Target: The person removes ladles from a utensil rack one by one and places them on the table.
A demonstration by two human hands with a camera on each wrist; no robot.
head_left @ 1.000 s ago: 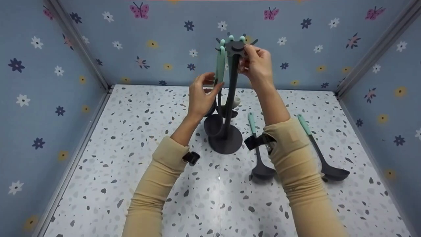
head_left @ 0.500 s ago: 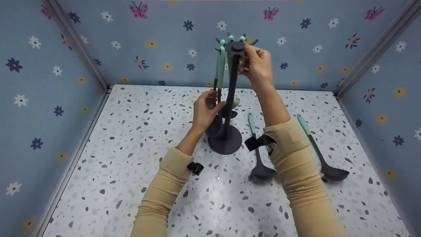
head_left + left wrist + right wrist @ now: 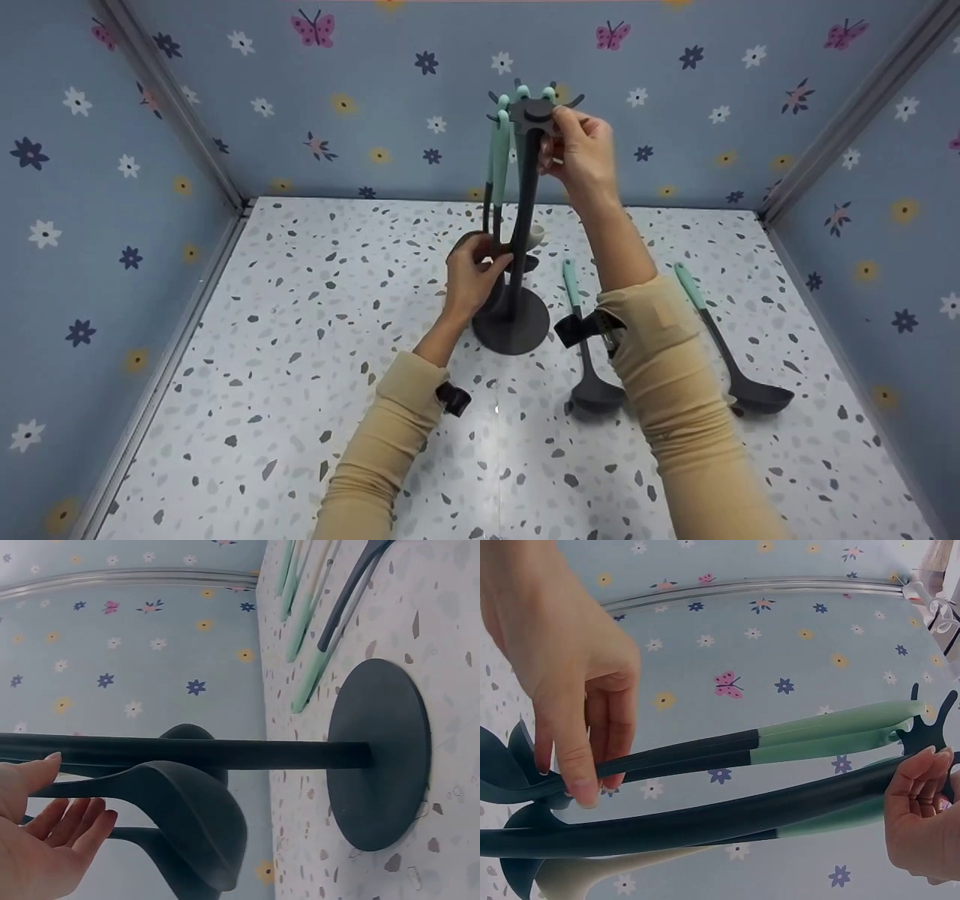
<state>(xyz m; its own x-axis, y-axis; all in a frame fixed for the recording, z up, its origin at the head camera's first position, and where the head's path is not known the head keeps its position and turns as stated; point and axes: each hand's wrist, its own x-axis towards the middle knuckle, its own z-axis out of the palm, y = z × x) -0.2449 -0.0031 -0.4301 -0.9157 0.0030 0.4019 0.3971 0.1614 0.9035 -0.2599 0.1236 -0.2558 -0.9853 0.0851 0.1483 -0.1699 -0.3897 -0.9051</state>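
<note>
Left hand point(image 3: 471, 281) was curled loosely round the neck of a hanging ladle point(image 3: 196, 821); right hand point(image 3: 589, 154) pinched the head of the stand point(image 3: 526, 187).
Head view: stand ran up mid-frame, right thumb and fingers closed on its top at upper centre; left hand hid most of the ladle's bowl. Left wrist view showed that bowl plainly, lower left, fingers half bent; couldn't tell how firm the hold was. Right wrist view caught a cream utensil point(image 3: 562, 881), lower left; head view gave just its pale end. Only head view had the bowls of two loose ladles point(image 3: 598, 394), lower right; left wrist view showed several mint handles point(image 3: 304, 630), top.
</note>
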